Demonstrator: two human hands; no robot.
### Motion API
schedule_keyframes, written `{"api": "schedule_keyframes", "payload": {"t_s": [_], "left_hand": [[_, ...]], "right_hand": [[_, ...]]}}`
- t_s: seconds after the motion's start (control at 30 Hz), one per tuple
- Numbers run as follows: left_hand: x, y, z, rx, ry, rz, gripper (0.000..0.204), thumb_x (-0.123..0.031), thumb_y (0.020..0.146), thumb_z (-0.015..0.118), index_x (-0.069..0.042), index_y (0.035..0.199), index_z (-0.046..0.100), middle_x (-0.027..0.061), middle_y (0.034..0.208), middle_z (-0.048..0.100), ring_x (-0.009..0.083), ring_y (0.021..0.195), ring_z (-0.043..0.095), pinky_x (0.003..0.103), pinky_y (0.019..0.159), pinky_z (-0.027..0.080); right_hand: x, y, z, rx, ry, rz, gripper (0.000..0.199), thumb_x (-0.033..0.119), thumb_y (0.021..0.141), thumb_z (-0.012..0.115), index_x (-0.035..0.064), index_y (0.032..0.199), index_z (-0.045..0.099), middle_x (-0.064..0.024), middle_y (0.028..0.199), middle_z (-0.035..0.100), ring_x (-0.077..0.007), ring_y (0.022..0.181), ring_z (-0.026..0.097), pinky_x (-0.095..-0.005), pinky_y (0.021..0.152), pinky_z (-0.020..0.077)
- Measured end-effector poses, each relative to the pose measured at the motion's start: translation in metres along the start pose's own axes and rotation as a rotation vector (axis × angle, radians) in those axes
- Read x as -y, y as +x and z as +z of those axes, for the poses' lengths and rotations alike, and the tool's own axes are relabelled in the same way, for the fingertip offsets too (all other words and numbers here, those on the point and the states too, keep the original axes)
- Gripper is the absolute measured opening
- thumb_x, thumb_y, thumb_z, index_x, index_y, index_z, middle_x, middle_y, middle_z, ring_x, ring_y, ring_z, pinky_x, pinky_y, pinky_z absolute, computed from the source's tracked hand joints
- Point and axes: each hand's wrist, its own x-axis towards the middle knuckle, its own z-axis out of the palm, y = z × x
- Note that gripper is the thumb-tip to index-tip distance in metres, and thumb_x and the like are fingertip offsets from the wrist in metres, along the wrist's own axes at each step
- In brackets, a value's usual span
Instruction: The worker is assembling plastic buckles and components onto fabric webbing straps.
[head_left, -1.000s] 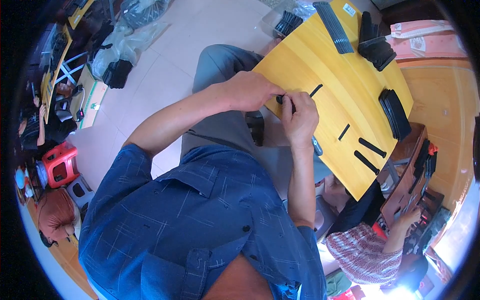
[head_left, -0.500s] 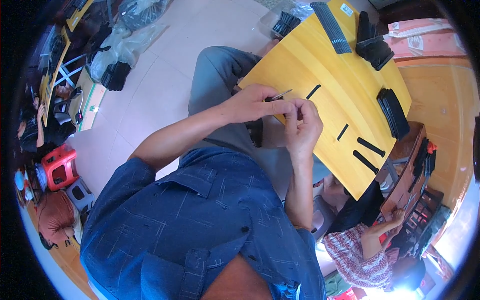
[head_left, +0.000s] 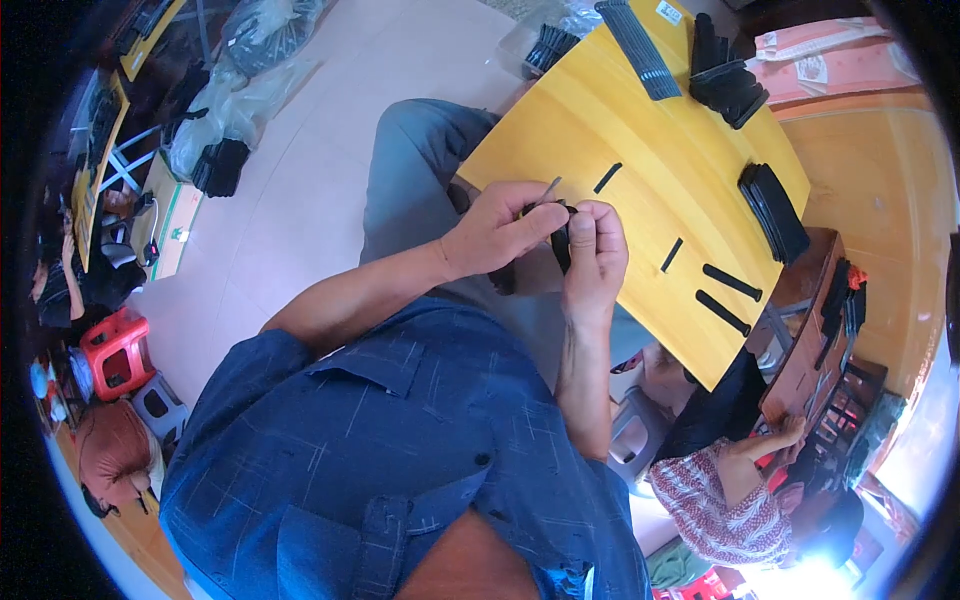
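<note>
My left hand (head_left: 503,230) is closed around a thin pointed metal tool (head_left: 549,190), whose tip sticks up past the fingers; its handle is hidden. Right against it, my right hand (head_left: 597,248) pinches a black strip (head_left: 562,246) that bends between the two hands. Both hands are over the near edge of a yellow wooden board (head_left: 560,130). On that board, just beyond my hands, lie a short black strip (head_left: 608,178) and another short strip (head_left: 672,254). Farther right are two longer black straps (head_left: 732,282) with wider ends.
A row of black strips (head_left: 640,50), a black pile (head_left: 725,80) and a stack of black pieces (head_left: 773,212) occupy the board's far side. A clear bin (head_left: 535,50) adjoins it. Another person's hand (head_left: 790,432) works at the lower right. A red stool (head_left: 116,352) stands left.
The metal tip has swung to point more upward. A bent black strip now shows between my hands. The view has shifted slightly, so the board and its contents appear farther left.
</note>
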Motion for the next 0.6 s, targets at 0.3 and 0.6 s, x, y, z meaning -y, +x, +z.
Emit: {"api": "schedule_keyframes", "payload": {"t_s": [0.3, 0.6], "left_hand": [[-0.021, -0.002, -0.004, 0.117, 0.026, -0.056, 0.032, -0.026, 0.106, 0.060, -0.006, 0.081, 0.062, -0.0051, 0.068, 0.054, 0.0017, 0.060, 0.045, 0.023, 0.051, 0.034], [-0.027, -0.009, 0.004, 0.080, -0.101, -0.051, 0.032, -0.025, 0.108, 0.056, -0.009, 0.082, 0.058, -0.0047, 0.064, 0.050, 0.0027, 0.055, 0.043, 0.021, 0.049, 0.033]], "right_hand": [[0.057, 0.010, -0.016, 0.360, -0.775, -0.151, 0.018, 0.020, 0.097, 0.068, 0.0046, 0.092, 0.059, -0.0160, 0.076, 0.063, -0.0366, 0.066, 0.061, -0.0421, 0.063, 0.0495], [0.044, 0.005, -0.022, 0.431, -0.410, -0.097, 0.024, 0.019, 0.102, 0.062, 0.0022, 0.085, 0.062, -0.0184, 0.073, 0.060, -0.0343, 0.064, 0.061, -0.0386, 0.059, 0.0474]]}}
